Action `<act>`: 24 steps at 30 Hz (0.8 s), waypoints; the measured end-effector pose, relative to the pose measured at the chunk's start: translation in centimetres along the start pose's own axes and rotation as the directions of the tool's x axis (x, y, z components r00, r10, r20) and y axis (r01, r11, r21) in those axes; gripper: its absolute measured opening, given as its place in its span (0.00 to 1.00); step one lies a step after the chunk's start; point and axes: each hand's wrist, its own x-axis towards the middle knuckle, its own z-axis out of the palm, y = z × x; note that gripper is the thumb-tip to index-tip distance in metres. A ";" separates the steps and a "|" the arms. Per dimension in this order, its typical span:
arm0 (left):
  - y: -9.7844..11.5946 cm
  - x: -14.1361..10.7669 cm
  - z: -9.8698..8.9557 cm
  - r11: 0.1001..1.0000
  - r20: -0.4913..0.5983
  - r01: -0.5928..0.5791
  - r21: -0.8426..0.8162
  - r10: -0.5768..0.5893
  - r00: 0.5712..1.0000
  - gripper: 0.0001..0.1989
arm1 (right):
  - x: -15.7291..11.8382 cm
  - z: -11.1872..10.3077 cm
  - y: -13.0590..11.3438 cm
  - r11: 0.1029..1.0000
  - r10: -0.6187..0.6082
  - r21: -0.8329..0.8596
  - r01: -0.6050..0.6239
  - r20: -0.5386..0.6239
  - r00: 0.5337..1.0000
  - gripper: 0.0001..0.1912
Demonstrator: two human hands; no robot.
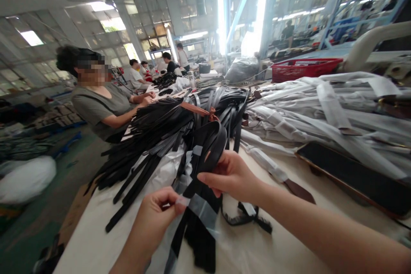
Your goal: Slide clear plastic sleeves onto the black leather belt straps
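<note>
**Near field.** The left hand [153, 224] closes in a pinch, thumb against curled fingers, on a strip of clear plastic film [204, 214]. The film lies across a black leather strap [205, 154], and a short piece of it stands free at the pinch. The right hand [231, 175] is closed around the strap's upper loop, its fingers curled against the leather. The work in hand is at this film on the strap, held between both hands above the bench [96, 239].

**Strap orientation.** The strap is held just above the near part of the bench. Its long axis runs obliquely from the loop at upper centre, down and to the left, toward the bottom edge of the view.

**Middle field.** A loose pile of black straps [154, 137] lies beyond the hands, on and beside a white plastic sheet [163, 173]. To the right are a bundle of straps wrapped in white paper [321, 109] and a dark flat panel [349, 175].

**Far field.** A seated co-worker [99, 109] has both hands at the far end of the pile. A red plastic basket [303, 68] stands beyond the white bundle, and further workers [136, 75] sit along the bench's far end.
</note>
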 end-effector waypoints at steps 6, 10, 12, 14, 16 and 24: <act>0.8 -0.3 0.0 0.999 0.077 0.032 -0.030 -0.030 0.997 0.12 | -0.3 0.0 1.3 0.995 0.043 -0.093 -0.038 0.049 0.998 0.16; 0.6 -0.7 0.2 0.998 0.188 0.061 -0.024 -0.055 0.981 0.14 | -0.5 0.6 2.1 0.982 0.111 -0.158 -0.099 0.071 0.991 0.15; 0.6 -1.0 0.4 0.990 0.221 0.127 -0.060 -0.111 0.969 0.17 | -0.4 0.6 2.2 0.977 0.188 -0.137 -0.166 0.162 0.969 0.15; 0.7 -1.2 0.6 0.976 0.249 0.194 -0.094 -0.166 0.954 0.18 | 0.2 0.2 2.1 0.969 0.248 -0.041 -0.245 0.181 0.952 0.17; 1.0 -1.3 0.7 0.966 0.257 0.237 -0.102 -0.205 0.944 0.20 | 0.9 -0.5 2.0 0.959 0.263 0.096 -0.266 0.042 0.964 0.21; 1.5 -2.0 1.8 0.822 0.156 0.408 -0.398 -0.377 0.913 0.23 | 0.0 0.9 2.9 0.964 0.256 -0.075 -0.255 0.014 0.966 0.27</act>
